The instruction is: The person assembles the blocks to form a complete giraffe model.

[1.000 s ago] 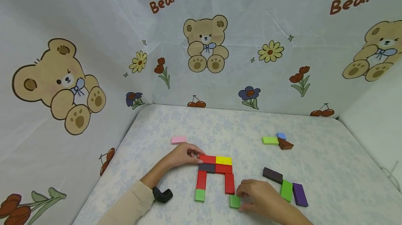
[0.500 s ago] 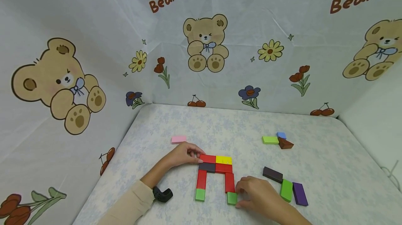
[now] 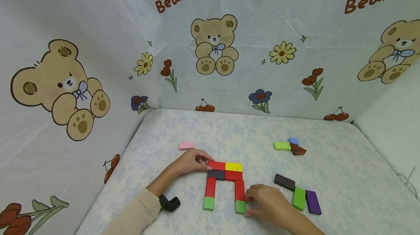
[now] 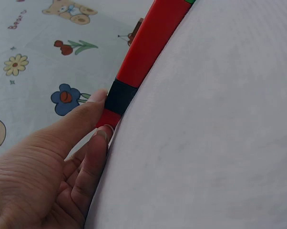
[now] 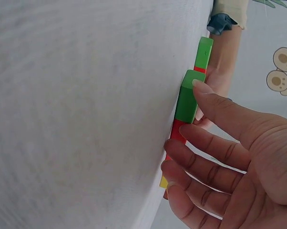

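Observation:
Flat toy blocks form an arch on the table. Its top has a red block, a yellow block, a black block and another red block. Each leg is a red block ending in green. My left hand holds the upper red block's left end, thumb against the black block beside it and fingertip at the red block's far edge. My right hand holds the right leg's green block, thumb at its near end and index finger by its red junction.
A pink block lies behind my left hand. Lime, blue and brown triangular blocks lie at back right. Dark, green and purple blocks lie right. A black curved object is by the left sleeve.
My right hand has slid the green block left and slightly away from me, against the end of the right red leg. The left hand has stayed in place.

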`<state>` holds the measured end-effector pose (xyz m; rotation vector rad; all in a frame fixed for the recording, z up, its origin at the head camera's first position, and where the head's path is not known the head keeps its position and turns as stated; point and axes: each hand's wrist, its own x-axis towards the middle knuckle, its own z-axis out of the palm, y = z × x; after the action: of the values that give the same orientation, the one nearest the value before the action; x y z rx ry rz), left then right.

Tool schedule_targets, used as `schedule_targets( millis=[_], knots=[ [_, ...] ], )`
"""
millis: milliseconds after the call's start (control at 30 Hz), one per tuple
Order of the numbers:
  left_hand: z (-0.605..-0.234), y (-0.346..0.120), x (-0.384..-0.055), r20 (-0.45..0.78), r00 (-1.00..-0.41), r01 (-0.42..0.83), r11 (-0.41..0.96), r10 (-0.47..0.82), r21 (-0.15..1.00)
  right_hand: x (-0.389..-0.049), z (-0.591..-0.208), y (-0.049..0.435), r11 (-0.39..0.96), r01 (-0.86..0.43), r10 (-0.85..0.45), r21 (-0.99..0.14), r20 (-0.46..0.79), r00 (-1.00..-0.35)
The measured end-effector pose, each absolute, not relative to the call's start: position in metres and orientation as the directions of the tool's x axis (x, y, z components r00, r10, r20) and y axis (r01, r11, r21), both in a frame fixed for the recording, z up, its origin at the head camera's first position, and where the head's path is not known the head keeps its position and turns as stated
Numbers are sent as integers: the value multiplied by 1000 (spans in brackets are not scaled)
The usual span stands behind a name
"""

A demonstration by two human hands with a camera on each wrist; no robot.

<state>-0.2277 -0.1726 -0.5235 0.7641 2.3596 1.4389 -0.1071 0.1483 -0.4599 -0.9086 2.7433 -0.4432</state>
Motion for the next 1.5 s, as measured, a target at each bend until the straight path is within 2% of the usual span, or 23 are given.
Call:
schedule_targets(
  millis=[233, 500, 900, 1233, 1500],
  knots=[
    [-526, -172, -229, 52, -822, 300, 354, 567, 886, -109, -460, 147, 778, -524, -595, -346, -138, -792],
    [-527, -173, -230, 53, -821, 303, 354, 569, 885, -114, -459, 154, 758, -556, -610, -340, -69, -789],
    [-527, -172, -230, 47, -819, 299, 356, 571, 886, -125, -457, 152, 795, -465, -563, -390, -187, -805],
    [-525, -172, -229, 45, -819, 294, 351, 572, 889, -123, -455, 153, 793, -475, -576, -382, -216, -788],
    [-526, -173, -230, 37, -821, 287, 355, 570, 890, -117, -456, 150, 761, -518, -623, -390, -221, -750]
  ],
)
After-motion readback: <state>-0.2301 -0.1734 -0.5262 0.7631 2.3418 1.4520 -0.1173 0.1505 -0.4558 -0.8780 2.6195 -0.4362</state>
